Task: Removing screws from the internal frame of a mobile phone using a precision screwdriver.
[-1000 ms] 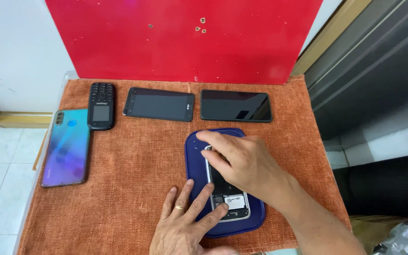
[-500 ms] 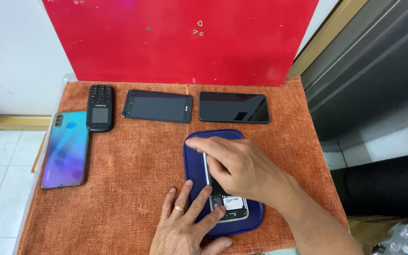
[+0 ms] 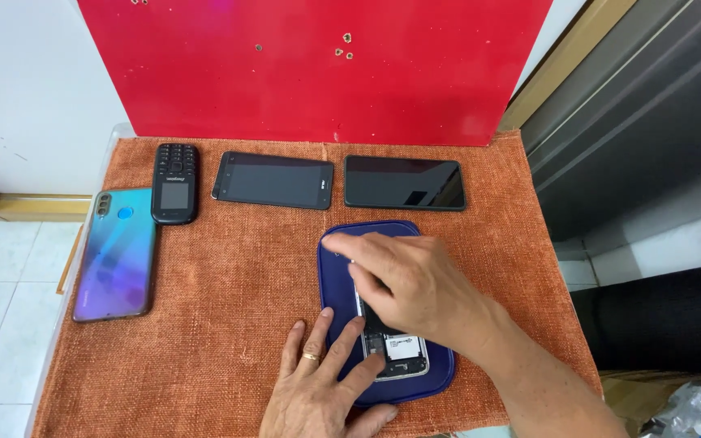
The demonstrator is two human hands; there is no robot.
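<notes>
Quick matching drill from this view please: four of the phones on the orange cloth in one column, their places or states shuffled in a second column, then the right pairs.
Things:
1. keypad phone
2. blue-purple phone
3. opened phone
4. glossy black phone

Places or states:
A. on the blue mat, its back cover off, under both hands
B. lying back up at the cloth's left edge
C. far row, rightmost, screen dark
D. far row, leftmost, upright, small screen above the keys

Pairs: 1-D, 2-B, 3-A, 4-C

The left hand steadies the opened phone; the right hand covers its upper half.
</notes>
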